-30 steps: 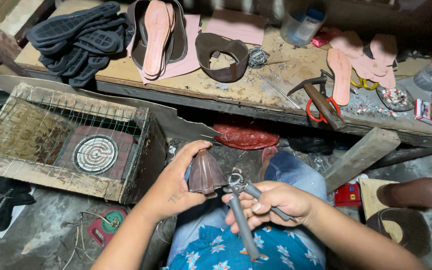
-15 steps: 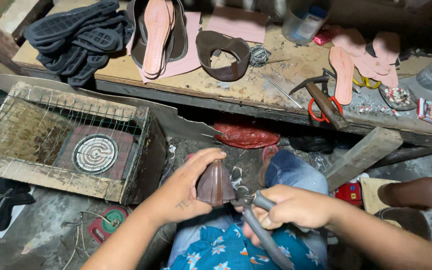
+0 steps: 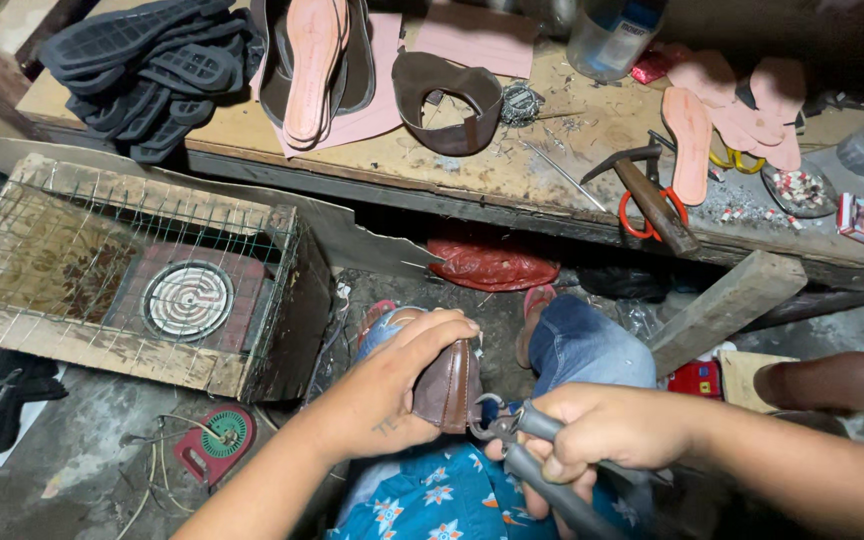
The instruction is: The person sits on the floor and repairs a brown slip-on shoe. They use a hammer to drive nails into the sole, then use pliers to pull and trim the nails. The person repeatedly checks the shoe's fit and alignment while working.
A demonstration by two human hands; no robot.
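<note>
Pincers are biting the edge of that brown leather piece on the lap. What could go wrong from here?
1. The left hand wraps the brown leather piece right beside the pincers; a slip could pinch its fingers.
2. The right hand works over the lap, so a slip might send the pincers into the person's leg.
3. The pincers bite only the edge; a hard pull could tear or mark the leather.

Smooth brown leather piece (image 3: 449, 385), grey metal pliers (image 3: 522, 450), rough wooden bench (image 3: 392, 150).
</note>
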